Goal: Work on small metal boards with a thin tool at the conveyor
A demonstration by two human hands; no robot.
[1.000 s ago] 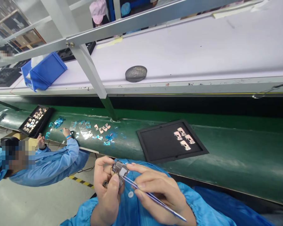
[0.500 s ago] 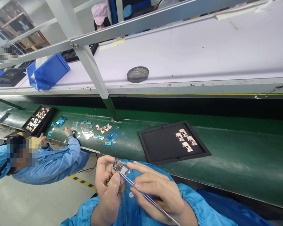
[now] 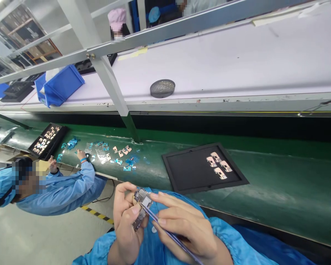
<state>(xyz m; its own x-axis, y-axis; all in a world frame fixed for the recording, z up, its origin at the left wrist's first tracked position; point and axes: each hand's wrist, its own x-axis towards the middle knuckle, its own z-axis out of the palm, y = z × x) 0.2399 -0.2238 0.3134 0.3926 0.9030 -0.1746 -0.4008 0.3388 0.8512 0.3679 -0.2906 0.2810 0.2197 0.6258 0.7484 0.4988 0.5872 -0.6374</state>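
Now, close work at the bench: a circuit board (image 3: 143,200) pinched firmly between thumb and fingers of the left hand (image 3: 126,221), held up over the blue smock (image 3: 146,254), just off the green bench edge (image 3: 278,191). Slim tweezers (image 3: 153,216) in a narrow grip in the right hand (image 3: 184,224), tip right at the board. Steady pinch called for here.

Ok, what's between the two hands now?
Head view: a circuit board in the left hand, with tweezers from the right hand touching it.
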